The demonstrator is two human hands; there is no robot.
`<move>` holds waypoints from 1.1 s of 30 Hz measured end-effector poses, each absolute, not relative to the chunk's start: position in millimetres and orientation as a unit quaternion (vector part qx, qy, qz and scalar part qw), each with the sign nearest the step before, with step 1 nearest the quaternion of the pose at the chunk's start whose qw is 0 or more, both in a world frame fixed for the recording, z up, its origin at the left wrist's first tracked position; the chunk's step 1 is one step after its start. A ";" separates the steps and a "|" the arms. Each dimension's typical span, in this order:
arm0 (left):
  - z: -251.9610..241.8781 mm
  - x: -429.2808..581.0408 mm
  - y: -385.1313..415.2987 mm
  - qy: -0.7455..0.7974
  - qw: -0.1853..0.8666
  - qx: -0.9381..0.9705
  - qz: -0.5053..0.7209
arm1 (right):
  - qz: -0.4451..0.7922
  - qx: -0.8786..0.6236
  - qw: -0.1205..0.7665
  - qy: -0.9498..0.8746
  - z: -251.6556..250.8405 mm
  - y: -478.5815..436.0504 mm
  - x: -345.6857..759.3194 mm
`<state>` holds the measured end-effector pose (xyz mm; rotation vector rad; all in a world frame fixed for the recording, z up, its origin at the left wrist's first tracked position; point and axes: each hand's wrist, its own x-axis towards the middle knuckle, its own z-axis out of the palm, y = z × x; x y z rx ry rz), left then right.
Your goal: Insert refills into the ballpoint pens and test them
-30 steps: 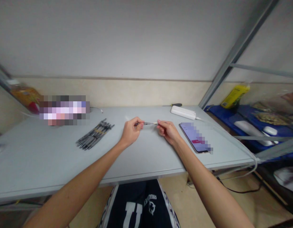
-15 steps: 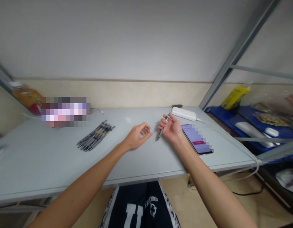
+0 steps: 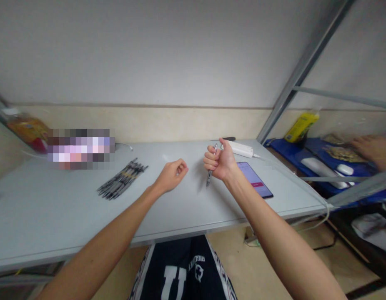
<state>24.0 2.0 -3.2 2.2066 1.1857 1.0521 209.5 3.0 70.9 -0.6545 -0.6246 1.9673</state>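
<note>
My right hand [image 3: 220, 160] is raised over the desk, its fingers wrapped round a grey pen [image 3: 209, 179]. The pen's tip points down below the fist, and its shiny upper end shows by the thumb. My left hand [image 3: 171, 175] rests low over the desktop with its fingers curled in and the thumb close to them; nothing shows in its grip. Left of that hand lies a row of several similar pens [image 3: 122, 179], side by side and slanted. A phone [image 3: 258, 183] with its screen lit lies partly behind my right forearm.
A white power strip [image 3: 240, 148] with a cable and a dark-handled screwdriver [image 3: 228, 138] lie near the wall. A bottle [image 3: 27, 129] and a blurred-out object [image 3: 80, 150] stand at the back left. Another person's hand [image 3: 372, 148] is past the metal frame [image 3: 282, 100].
My right hand has turned and closed into a fist round the pen, its thumb now up. My left hand's fingers have drawn closer together. The view has shifted slightly.
</note>
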 end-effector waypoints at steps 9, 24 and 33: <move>-5.5 22.1 4.8 0.429 0.188 0.804 0.367 | 0.790 -0.282 0.455 -0.298 71.4 -1.6 210.5; -6.8 21.1 5.9 0.425 0.181 0.814 0.352 | 0.792 -0.294 0.459 -0.275 73.5 -1.3 214.3; -7.1 20.8 6.0 0.420 0.188 0.824 0.331 | 0.791 -0.302 0.449 -0.286 72.3 -1.2 215.8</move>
